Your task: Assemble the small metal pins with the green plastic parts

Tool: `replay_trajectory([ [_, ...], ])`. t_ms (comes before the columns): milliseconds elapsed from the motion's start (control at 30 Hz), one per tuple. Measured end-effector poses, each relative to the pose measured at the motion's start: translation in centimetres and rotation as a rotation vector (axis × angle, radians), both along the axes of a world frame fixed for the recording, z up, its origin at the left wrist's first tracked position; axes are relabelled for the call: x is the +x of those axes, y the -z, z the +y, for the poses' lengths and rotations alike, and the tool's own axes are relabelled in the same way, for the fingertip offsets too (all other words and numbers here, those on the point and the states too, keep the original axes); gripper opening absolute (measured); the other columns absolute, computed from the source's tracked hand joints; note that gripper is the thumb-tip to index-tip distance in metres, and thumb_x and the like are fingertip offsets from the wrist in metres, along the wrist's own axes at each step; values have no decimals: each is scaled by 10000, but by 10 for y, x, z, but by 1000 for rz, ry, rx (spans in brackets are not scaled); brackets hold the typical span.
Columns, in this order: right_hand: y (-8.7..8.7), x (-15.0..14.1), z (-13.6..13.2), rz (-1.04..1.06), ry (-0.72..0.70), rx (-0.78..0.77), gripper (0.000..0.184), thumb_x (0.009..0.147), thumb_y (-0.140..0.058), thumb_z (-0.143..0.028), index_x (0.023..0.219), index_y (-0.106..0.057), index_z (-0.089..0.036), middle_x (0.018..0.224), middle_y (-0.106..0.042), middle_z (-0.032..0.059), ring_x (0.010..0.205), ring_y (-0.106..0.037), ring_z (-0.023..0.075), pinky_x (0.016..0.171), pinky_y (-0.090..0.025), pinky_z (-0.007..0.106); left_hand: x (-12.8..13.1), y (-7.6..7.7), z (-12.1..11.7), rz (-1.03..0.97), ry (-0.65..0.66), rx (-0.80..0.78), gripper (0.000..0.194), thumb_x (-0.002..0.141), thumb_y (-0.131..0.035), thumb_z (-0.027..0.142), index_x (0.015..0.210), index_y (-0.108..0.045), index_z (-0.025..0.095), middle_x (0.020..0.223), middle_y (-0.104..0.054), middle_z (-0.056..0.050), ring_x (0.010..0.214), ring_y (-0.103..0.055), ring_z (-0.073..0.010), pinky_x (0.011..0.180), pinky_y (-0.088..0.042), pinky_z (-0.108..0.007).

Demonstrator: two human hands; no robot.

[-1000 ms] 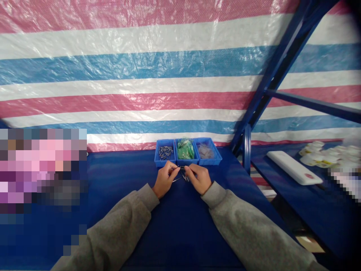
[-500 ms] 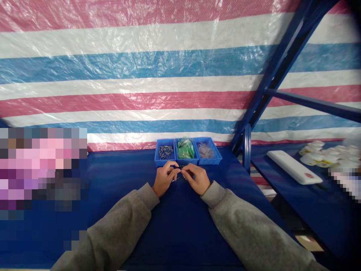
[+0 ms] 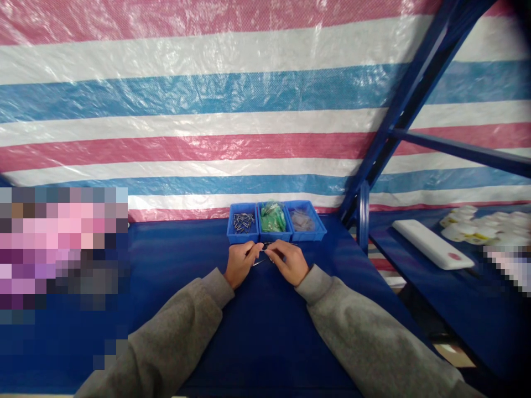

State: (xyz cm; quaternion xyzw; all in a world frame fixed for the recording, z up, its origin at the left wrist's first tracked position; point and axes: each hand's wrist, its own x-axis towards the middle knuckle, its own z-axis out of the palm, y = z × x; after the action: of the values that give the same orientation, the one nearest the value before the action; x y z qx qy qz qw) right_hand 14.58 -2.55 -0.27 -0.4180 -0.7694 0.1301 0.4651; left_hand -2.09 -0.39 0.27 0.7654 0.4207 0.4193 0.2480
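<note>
L hand (image 3: 240,264) and R hand (image 3: 288,261) met low on the blue worktop (image 3: 265,342), just in front of three blue plastic trays, fingertips pinched in tight on a small metal pin (image 3: 260,262), its thin bright shaft poking out low-left under L hand, a dark bit (image 3: 267,245) btwn the fingertips. Looked light, stiff, prob slippery, easy to drop or roll, so best held by thumb + forefinger at the shaft, not by the tip. L tray (image 3: 243,239) held a loose pile of similar metal pins (image 3: 243,223); mid tray (image 3: 274,236) had green bags (image 3: 272,217); R tray (image 3: 307,235) a clear bag (image 3: 302,220), contents hard to make out. Fingers hid most of the piece, so couldn't tell if one part or several, or how they joined. Grey sleeves (image 3: 174,326) covered both forearms. White slab (image 3: 431,244) lay on a lower blue shelf (image 3: 418,287) off to the R; far L blurred out.
</note>
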Motion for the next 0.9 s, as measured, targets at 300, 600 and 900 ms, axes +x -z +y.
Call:
replay_trajectory([
  [300, 1, 2, 2, -56, 5, -26, 411, 935, -305, -352, 601, -481, -191, 551, -494, -4, 539, -491, 114, 579, -373, 231, 2, -4, -3, -67, 111, -26, 235, 876, -443, 345, 921, -560, 146, 673, -571, -1, 549, -518, -90, 569, -428, -205],
  [600, -2, 2, 0, 51, 19, -9, 272, 882, -433, -382, 801, -602, -185, 702, -609, 32, 613, -554, 139, 596, -422, 246, 1, -8, -3, 22, 48, 24, 422, 894, -397, 349, 530, -476, 150, 495, -473, 22, 491, -458, -83, 560, -386, -209],
  [900, 3, 3, 4, -87, -2, -43, 404, 918, -347, -386, 634, -549, -180, 569, -545, 13, 545, -507, 114, 580, -374, 224, 3, -8, -3, -44, 96, 67, 250, 856, -489, 342, 803, -615, 134, 742, -605, -30, 578, -533, -87, 558, -434, -194],
])
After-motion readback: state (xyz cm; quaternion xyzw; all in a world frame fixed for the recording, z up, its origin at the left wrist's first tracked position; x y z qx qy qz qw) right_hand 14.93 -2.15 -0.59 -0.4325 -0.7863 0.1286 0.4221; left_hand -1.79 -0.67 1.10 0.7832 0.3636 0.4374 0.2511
